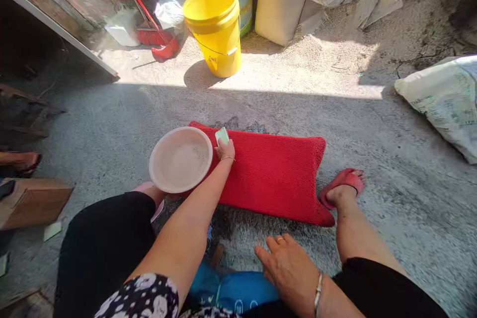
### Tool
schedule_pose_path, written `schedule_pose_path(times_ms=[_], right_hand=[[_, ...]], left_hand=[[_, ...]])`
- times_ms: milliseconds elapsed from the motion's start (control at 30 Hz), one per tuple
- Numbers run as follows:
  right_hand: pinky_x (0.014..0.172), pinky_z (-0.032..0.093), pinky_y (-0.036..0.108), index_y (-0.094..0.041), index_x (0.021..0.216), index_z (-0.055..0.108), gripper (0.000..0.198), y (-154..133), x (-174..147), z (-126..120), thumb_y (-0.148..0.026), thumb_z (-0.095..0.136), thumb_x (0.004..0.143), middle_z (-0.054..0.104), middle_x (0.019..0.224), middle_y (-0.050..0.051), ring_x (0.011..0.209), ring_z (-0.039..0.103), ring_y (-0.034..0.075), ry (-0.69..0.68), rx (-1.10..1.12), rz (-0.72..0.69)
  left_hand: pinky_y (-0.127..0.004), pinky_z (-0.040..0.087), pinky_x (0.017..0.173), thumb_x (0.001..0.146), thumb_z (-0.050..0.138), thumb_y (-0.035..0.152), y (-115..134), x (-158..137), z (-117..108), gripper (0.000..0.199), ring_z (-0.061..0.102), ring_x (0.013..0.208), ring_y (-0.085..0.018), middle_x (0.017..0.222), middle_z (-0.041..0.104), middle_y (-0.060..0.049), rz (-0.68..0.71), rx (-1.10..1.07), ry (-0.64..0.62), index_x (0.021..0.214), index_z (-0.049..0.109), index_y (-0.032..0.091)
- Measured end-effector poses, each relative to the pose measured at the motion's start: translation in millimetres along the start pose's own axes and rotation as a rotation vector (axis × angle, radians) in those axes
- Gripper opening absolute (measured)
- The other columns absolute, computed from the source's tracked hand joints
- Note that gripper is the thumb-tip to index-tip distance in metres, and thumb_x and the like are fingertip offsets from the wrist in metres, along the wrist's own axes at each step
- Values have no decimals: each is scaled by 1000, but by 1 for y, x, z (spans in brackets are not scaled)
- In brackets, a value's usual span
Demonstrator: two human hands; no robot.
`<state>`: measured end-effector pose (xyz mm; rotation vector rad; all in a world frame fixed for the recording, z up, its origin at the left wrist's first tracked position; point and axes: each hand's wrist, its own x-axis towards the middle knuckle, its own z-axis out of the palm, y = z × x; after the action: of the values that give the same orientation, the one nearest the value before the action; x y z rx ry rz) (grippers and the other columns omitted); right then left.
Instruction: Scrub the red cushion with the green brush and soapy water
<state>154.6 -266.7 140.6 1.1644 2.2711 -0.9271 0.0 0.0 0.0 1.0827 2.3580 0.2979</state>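
Note:
My left hand (225, 150) is stretched forward, its fingers closed on a pale green bar of soap (222, 135). It is over the left part of a red mat (276, 174), which lies across a low support that I cannot make out. A pale plastic basin (181, 159) with what looks like water in it is just left of that hand and overlaps the mat's left end. My right hand (285, 264), with a ring and a bracelet, is held near my lap, short of the mat's near edge. Its fingers are apart and it holds nothing.
A yellow bucket (214, 32) stands beyond the mat in sunlight. Behind it are a red broom (152, 35) and full sacks (281, 5). A white sack (445, 104) lies at right, a cardboard box (40, 201) at left. My feet in sandals flank the mat.

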Motion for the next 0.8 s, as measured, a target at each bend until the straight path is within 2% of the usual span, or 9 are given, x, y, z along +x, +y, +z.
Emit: schedule_pose_path(times_ms=[100, 200, 267, 367, 433, 500, 567, 733, 800], right_hand=[[92, 44, 51, -21, 123, 60, 38, 2, 2, 3, -26, 57, 86, 63, 110, 17, 104, 60, 32, 6, 3, 1], [93, 43, 52, -22, 128, 58, 42, 3, 2, 4, -29, 58, 87, 63, 113, 17, 106, 60, 32, 4, 25, -1], [93, 43, 51, -23, 127, 59, 38, 3, 1, 3, -29, 54, 89, 63, 111, 16, 104, 60, 31, 0, 49, 5], [90, 45, 47, -23, 121, 62, 32, 4, -2, -1, -26, 49, 92, 64, 107, 14, 100, 61, 29, 24, 72, 11], [88, 45, 46, -23, 116, 63, 28, 5, -5, -2, -27, 50, 92, 64, 105, 14, 97, 61, 28, 66, 70, 12], [88, 44, 46, -22, 115, 62, 27, 6, -9, -2, -28, 52, 91, 63, 103, 13, 97, 60, 28, 108, 64, 14], [88, 44, 46, -23, 116, 61, 27, 6, -11, -1, -28, 54, 90, 63, 103, 12, 97, 60, 28, 137, 61, 14], [84, 44, 46, -22, 115, 60, 27, 2, -14, -1, -28, 53, 90, 63, 100, 12, 94, 60, 29, 142, 43, 12], [83, 44, 46, -22, 114, 61, 26, 1, -14, -2, -27, 51, 91, 63, 100, 13, 93, 60, 29, 147, 34, 5]], left_hand=[[-38, 46, 88, 91, 42, 45, 25, -19, 28, 66, 60, 108, -30, 129, 47, -21, -12, -14, -10, 149, 29, 18], [-37, 46, 89, 88, 48, 48, 48, -65, 65, 67, 58, 110, -29, 130, 47, -18, 136, 25, -97, 149, 32, 25], [-38, 46, 90, 88, 48, 48, 59, -109, 90, 68, 54, 115, -31, 132, 44, -18, 401, 144, -241, 150, 31, 25], [-40, 47, 89, 85, 52, 49, 61, -169, 117, 67, 54, 113, -31, 130, 45, -15, 896, 323, -584, 147, 36, 29], [-41, 48, 88, 83, 53, 53, 54, -190, 123, 62, 56, 109, -30, 123, 48, -12, 1181, 389, -787, 141, 45, 32], [-40, 49, 87, 83, 53, 55, 43, -190, 120, 60, 57, 104, -28, 117, 50, -10, 1278, 379, -851, 139, 47, 34], [-37, 49, 88, 84, 53, 53, 31, -170, 109, 61, 58, 102, -25, 116, 50, -9, 1152, 292, -750, 142, 45, 33], [-34, 46, 93, 88, 52, 44, 15, -81, 66, 65, 59, 104, -25, 115, 52, -14, 402, 33, -189, 147, 38, 19], [-34, 46, 93, 90, 49, 45, 15, -54, 52, 66, 60, 105, -25, 120, 52, -16, 174, -16, -41, 149, 34, 19]])
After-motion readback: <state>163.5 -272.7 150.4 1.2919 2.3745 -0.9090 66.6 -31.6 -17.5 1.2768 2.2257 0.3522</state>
